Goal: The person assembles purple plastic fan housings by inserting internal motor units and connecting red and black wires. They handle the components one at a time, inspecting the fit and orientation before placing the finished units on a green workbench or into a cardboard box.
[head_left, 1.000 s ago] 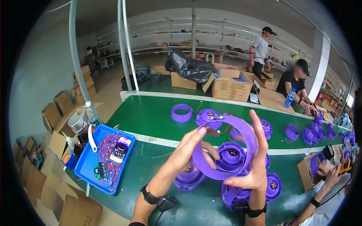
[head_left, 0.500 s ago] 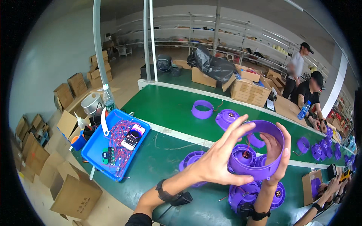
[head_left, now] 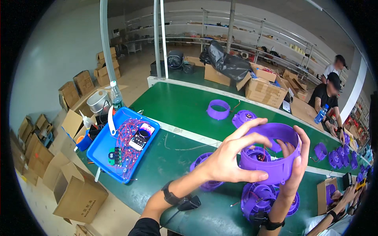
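Both my hands hold a wide purple plastic ring (head_left: 268, 168) above the green bench. My left hand (head_left: 226, 157) grips its left side, thumb along the front wall and fingers over the upper rim. My right hand (head_left: 298, 161) is wrapped round the right side, some fingers inside the opening. Through the ring part of a purple housing with a round centre shows. Beneath my hands sit several more purple housings (head_left: 249, 198), partly hidden by the right wrist. Another purple housing (head_left: 200, 160) lies behind my left forearm.
A blue tray (head_left: 91, 154) at left holds red wires, a green circuit board (head_left: 112, 156) and a phone (head_left: 141, 137). Farther back stand a purple ring (head_left: 218, 114) and a purple housing (head_left: 241, 118). A co-worker's hands (head_left: 348, 194) are at lower right, near an open carton (head_left: 322, 196).
The purple ring has tipped so more of its outer front wall faces me, with both hands still on it. My view has shifted slightly. The standing person has moved right.
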`<state>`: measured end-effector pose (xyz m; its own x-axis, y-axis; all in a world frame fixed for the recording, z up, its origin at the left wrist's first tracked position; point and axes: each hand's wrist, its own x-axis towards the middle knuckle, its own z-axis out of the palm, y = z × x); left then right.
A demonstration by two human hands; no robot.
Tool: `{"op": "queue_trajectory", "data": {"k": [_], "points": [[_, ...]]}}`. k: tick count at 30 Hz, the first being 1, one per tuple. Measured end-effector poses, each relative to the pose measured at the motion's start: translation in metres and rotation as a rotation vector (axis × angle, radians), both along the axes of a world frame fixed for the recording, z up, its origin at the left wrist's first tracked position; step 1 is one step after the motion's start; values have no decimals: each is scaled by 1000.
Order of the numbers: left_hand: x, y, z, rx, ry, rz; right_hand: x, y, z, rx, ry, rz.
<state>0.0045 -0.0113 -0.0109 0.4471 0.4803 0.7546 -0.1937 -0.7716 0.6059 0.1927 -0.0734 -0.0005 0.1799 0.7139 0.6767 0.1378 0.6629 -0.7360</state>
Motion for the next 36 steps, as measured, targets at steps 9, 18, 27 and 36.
{"op": "queue_trajectory", "data": {"k": [9, 18, 27, 36], "points": [[-31, 80, -28, 50, 177, 824, 5, 12, -7, -40, -112, -174], [-103, 211, -172, -229, 610, 1246, 2, 10, -5, -90, -211, -88], [-157, 234, -170, -138, 569, 1211, 3, 12, -4, -91, -246, -72], [-49, 17, -109, 260, 1276, 307, -1, 6, 0, -78, -270, -53]]}}
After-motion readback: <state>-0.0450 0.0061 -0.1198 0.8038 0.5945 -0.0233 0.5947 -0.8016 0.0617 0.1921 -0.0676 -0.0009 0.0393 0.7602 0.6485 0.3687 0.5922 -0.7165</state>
